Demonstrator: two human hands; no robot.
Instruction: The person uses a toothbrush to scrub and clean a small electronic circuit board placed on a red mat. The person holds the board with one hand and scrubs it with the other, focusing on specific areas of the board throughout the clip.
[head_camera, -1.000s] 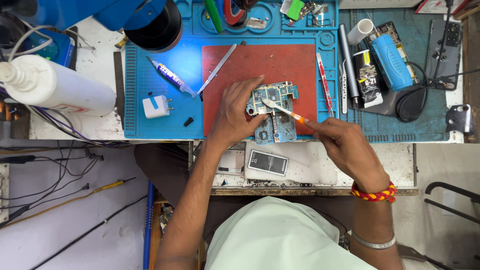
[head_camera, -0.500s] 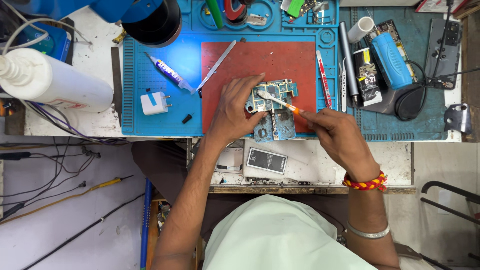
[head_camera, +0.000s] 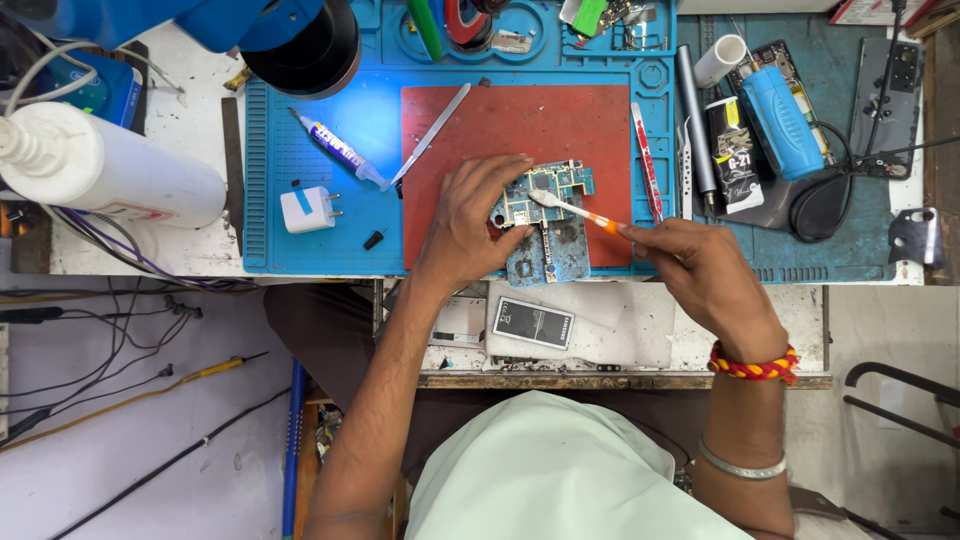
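Two hands busy | left hand (head_camera: 470, 225) pins circuit board (head_camera: 545, 220) flat on red mat (head_camera: 520, 130) | right hand (head_camera: 700, 275) pinches brush (head_camera: 575, 208), bristles on board | light strokes, keep board steady

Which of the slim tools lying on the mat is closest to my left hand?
The silver tweezers, lying slanted across the red pad's upper left corner; the red-handled tool lies on the right, beyond the circuit board.
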